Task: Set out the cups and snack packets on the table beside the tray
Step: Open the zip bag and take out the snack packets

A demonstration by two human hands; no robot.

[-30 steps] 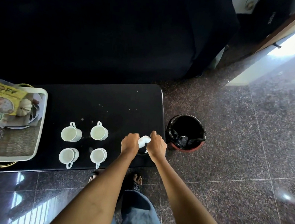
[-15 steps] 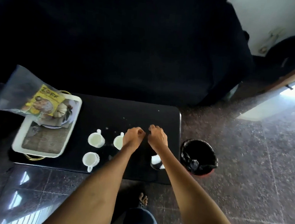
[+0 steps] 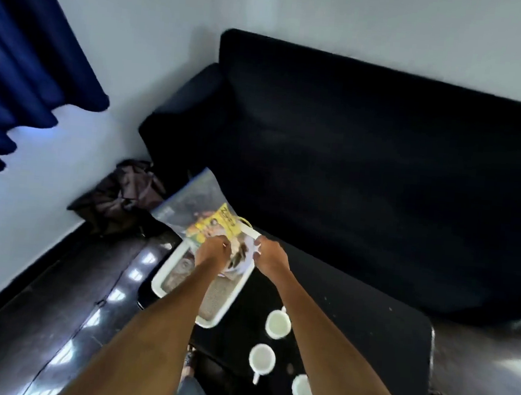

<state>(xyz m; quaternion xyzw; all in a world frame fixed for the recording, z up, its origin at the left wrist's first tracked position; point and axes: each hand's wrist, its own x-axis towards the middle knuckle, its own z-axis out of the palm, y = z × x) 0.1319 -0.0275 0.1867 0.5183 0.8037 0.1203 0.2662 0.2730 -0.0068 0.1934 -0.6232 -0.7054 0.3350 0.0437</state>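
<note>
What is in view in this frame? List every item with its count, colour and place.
tray: one, white rim, left end of the table
snack packet: one, yellow, in a clear bag at the tray's far end
cups: three clearly seen, white, on the table right of the tray; a fourth white shape at the bottom edge is cut off
table: one, black, in front of the sofa
sofa: one, black, against the wall
curtain: one, blue, upper left
bag: one, dark brown, on the floor by the sofa
hands: left hand and right hand, both over the tray's far end; grip unclear
</note>
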